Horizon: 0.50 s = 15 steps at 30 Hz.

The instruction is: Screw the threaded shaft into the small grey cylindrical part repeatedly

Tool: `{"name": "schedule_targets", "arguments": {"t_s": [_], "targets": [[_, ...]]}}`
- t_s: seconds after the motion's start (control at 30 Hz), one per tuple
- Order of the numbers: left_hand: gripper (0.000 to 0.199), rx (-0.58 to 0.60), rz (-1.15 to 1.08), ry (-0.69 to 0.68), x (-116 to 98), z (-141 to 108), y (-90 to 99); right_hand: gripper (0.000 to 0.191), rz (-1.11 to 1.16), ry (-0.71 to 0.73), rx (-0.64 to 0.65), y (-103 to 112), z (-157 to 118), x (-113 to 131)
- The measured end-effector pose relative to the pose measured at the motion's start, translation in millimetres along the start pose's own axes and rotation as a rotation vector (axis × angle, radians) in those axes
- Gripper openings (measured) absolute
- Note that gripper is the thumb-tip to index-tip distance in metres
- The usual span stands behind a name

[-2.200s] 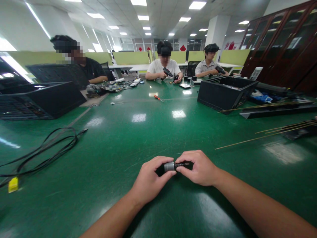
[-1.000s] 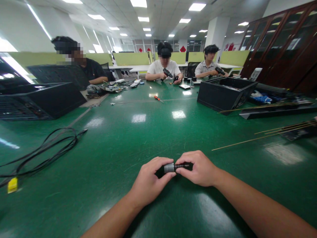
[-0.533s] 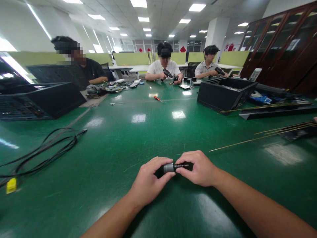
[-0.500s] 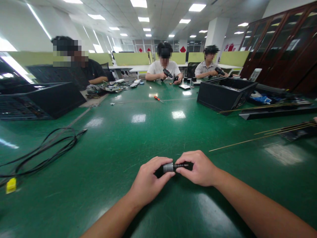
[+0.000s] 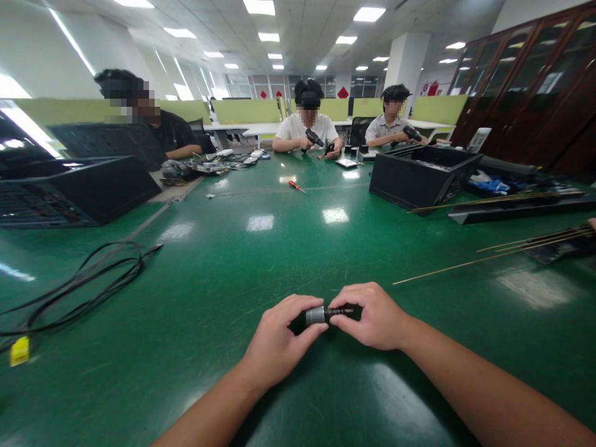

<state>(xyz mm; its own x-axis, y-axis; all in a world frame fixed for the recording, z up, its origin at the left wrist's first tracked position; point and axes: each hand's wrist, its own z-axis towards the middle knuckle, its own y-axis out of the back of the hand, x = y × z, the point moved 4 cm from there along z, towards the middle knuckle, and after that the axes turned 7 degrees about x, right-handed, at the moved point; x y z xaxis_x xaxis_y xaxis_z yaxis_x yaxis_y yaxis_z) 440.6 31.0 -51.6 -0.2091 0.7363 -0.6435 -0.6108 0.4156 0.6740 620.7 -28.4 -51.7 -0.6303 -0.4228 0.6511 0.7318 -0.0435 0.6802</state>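
Note:
My left hand pinches a small grey metal cylinder between thumb and fingers. A thin dark shaft with spring-like coils runs from the cylinder's right end, ending in a narrow tip. Around this coiled shaft, the thumb and forefinger of my right hand are closed. The part lies roughly level, low over the green tabletop; whether it touches the surface I cannot tell. Fingertips hide some of both pieces, and it is unclear whether cylinder and shaft are joined.
Thin brass-coloured rods reach in from the right. Black cables lie at left near a yellow tag. Black computer cases stand left and right. Farther off are an orange screwdriver and three people, two holding power drills.

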Motion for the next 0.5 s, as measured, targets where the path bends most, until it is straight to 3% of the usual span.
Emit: {"name": "schedule_targets", "arguments": {"t_s": [0.5], "targets": [[0.031, -0.022, -0.008, 0.005, -1.0, 0.0, 1.6, 0.008, -0.018, 0.026, -0.031, 1.0, 0.1, 2.1]]}}
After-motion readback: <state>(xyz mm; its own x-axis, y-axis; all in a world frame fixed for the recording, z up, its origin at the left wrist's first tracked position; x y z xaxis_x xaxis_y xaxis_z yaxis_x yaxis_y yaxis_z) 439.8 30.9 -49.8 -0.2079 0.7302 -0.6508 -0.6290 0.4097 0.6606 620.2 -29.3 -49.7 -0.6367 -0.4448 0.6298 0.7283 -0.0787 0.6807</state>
